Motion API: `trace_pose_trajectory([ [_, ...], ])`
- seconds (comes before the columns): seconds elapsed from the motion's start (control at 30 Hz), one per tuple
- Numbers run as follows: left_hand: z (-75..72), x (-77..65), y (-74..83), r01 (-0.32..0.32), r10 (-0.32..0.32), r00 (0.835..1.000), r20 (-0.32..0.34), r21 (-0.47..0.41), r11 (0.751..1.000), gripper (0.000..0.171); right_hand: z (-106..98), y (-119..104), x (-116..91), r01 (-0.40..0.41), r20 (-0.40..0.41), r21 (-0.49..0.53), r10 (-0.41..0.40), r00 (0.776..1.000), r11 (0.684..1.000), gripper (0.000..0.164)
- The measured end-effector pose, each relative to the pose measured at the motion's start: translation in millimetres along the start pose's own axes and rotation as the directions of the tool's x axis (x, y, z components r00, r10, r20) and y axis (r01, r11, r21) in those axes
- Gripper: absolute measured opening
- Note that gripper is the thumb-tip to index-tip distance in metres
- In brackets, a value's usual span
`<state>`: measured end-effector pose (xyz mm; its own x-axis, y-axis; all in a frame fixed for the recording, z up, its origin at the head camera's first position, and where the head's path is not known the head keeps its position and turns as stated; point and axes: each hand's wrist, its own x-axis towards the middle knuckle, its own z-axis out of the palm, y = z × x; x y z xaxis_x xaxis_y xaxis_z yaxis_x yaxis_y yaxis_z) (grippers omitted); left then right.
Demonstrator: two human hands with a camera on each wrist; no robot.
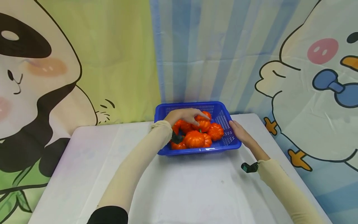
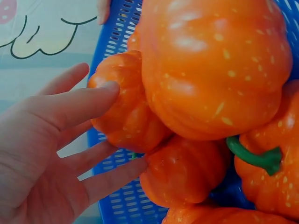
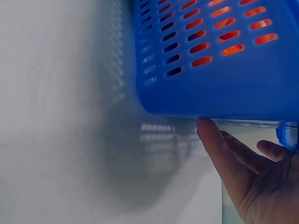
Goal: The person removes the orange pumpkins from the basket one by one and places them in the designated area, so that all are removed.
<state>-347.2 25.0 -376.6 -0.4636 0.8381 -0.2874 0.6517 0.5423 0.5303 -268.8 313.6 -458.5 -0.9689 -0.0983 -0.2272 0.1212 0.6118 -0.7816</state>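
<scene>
A blue perforated basket holds several shiny orange toy pumpkins. Over its back half reaches my left hand, palm down. The left wrist view shows that hand with its fingers spread and nearly straight, the thumb tip overlapping a ribbed pumpkin and another fingertip right at a smaller pumpkin. A large speckled pumpkin lies beside them. At the basket's right side, my right hand touches the wall with extended fingers; in the right wrist view a fingertip meets the basket's edge.
The basket stands at the back of a white-covered table, close to a striped curtain. Cartoon-printed cloth hangs at the right, another panel at the left. A small dark wrist camera sits by the right sleeve.
</scene>
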Motion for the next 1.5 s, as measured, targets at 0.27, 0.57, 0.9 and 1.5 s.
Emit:
trace_pose_trajectory([
  [0.27,4.1,0.1,0.9,0.008,-0.008,1.000,0.010,0.060,0.998,0.053,-1,-5,-2,0.035,-0.004,0.009,-0.035,0.999,0.999,0.080],
  [0.57,-5.7,-16.5,-9.7,-0.072,0.079,0.991,-0.107,0.062,0.995,0.053,3,-9,2,0.022,0.014,0.032,-0.023,1.000,0.999,0.073],
  [0.9,-14.2,-129.8,-46.7,-0.237,0.093,0.802,-0.591,-0.171,0.956,0.056,4,-12,2,-0.001,0.032,0.035,0.000,0.999,0.999,0.067],
  [1.5,121.8,-325.7,-128.9,-0.148,-0.528,0.575,-0.625,-0.715,0.683,0.062,2,-3,-5,-0.007,-0.003,0.018,0.007,1.000,1.000,0.074],
])
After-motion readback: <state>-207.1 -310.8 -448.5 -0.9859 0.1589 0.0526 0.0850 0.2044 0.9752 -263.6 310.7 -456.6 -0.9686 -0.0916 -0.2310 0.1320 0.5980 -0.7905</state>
